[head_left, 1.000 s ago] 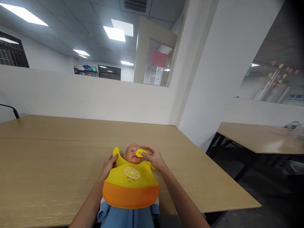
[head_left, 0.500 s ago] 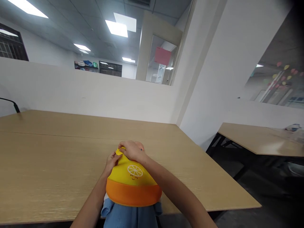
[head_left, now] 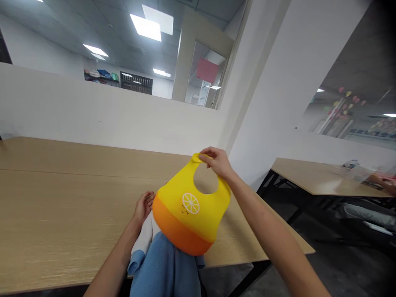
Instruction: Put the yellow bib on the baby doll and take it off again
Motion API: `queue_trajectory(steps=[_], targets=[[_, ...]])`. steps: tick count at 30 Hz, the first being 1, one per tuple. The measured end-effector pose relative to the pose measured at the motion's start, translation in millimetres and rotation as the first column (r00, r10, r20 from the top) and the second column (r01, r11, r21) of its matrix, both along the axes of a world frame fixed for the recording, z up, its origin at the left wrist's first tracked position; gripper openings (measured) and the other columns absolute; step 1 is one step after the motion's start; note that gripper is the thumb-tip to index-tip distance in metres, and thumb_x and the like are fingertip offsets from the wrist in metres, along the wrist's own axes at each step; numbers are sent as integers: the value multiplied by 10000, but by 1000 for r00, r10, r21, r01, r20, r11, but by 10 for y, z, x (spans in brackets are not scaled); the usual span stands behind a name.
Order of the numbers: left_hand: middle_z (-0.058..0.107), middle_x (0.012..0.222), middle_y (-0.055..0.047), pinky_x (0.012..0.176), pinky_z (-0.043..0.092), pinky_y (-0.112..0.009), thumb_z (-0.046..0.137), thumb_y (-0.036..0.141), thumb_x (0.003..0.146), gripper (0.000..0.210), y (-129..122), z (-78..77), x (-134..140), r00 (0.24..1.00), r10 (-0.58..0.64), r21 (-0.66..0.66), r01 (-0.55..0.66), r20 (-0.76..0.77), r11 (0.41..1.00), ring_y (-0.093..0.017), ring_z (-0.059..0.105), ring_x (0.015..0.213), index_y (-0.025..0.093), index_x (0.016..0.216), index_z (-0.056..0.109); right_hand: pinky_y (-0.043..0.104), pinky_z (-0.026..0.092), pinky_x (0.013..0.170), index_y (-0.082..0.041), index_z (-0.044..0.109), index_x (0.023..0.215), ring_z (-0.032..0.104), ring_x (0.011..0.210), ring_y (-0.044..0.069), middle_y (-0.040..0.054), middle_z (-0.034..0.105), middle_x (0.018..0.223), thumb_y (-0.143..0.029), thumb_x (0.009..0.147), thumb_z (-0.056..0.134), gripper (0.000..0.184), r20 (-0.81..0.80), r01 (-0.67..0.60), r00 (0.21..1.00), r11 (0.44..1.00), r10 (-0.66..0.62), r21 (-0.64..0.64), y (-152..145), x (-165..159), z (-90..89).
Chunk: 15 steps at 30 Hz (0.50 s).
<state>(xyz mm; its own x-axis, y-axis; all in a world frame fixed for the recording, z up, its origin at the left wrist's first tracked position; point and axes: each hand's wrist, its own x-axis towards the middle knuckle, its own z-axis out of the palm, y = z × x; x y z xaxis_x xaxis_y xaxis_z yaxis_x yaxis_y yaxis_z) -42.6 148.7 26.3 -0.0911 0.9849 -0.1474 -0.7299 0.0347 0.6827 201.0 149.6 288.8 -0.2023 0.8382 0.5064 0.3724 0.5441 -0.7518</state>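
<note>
My right hand [head_left: 215, 161] pinches the yellow neck strap of a baby bib [head_left: 176, 185], holding it up and tilted. The bib is yellow with an orange catch pocket at the bottom, a white citrus slice and a small smiling face. Behind it, a doll in white sleeves and blue trousers [head_left: 163, 264] is at the table's near edge; the bib hides its head and chest. Beside the doll's upper body is my left hand [head_left: 144, 207], fingers loosely bent and apart, not on the bib. Whether it touches the doll I cannot tell.
The doll is at the near edge of a wooden table [head_left: 68, 222] that runs to a white half-wall [head_left: 139, 128]. At the right stands another table [head_left: 312, 177] with a clear plastic item on it, and another person's hand [head_left: 388, 183] shows at the far edge.
The bib has come up off the doll's front and moved right in my right hand, its neck loop now fastened into a ring. My left hand has let go of the strap.
</note>
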Motion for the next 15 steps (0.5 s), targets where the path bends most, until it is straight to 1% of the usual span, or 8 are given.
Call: queue_trajectory(steps=[2, 4, 7, 10, 13, 15], targets=[[684, 678, -29, 603, 497, -249, 625, 306, 716, 174, 8, -14, -4, 999, -26, 20, 26, 20, 999, -139, 644, 587, 167, 818, 608, 173, 412, 426, -138, 646, 792, 554, 614, 103, 44, 662, 754, -381, 638, 742, 304, -31, 79, 996, 996, -78, 28, -65, 257, 174], [690, 682, -38, 603, 501, -246, 623, 281, 723, 164, 19, -34, -9, 1000, -27, 30, 27, 1, 999, -136, 645, 577, 158, 832, 611, 173, 394, 413, -128, 655, 793, 531, 573, 91, 47, 659, 717, -380, 622, 759, 321, -56, 166, 985, 985, -163, 49, -132, 488, 315], [698, 680, -42, 595, 505, -250, 632, 255, 718, 164, 46, -74, -14, 999, -13, 26, 14, -48, 1000, -143, 649, 572, 151, 844, 616, 176, 382, 400, -121, 662, 782, 508, 538, 81, 58, 660, 709, -373, 615, 770, 321, -59, 270, 962, 959, -266, 89, -224, 735, 440], [699, 666, -40, 579, 499, -240, 644, 246, 709, 156, 73, -112, -14, 996, -5, 19, 7, -93, 1000, -138, 644, 557, 147, 827, 623, 178, 389, 392, -115, 668, 781, 519, 544, 91, 70, 660, 721, -360, 638, 751, 295, -13, 326, 945, 937, -327, 122, -263, 831, 435], [703, 675, -38, 562, 487, -225, 666, 258, 694, 166, 85, -139, -8, 990, 5, 31, 0, -144, 1000, -130, 640, 555, 146, 812, 631, 179, 407, 397, -117, 678, 781, 541, 572, 104, 74, 669, 747, -335, 673, 712, 246, 60, 373, 923, 920, -381, 119, -226, 805, 328], [705, 684, -34, 564, 487, -224, 681, 270, 682, 185, 82, -149, -4, 985, 14, 42, -7, -172, 999, -130, 640, 560, 147, 811, 635, 184, 424, 410, -124, 683, 784, 555, 585, 107, 71, 679, 774, -316, 693, 688, 213, 105, 382, 913, 916, -395, 123, -183, 764, 258]])
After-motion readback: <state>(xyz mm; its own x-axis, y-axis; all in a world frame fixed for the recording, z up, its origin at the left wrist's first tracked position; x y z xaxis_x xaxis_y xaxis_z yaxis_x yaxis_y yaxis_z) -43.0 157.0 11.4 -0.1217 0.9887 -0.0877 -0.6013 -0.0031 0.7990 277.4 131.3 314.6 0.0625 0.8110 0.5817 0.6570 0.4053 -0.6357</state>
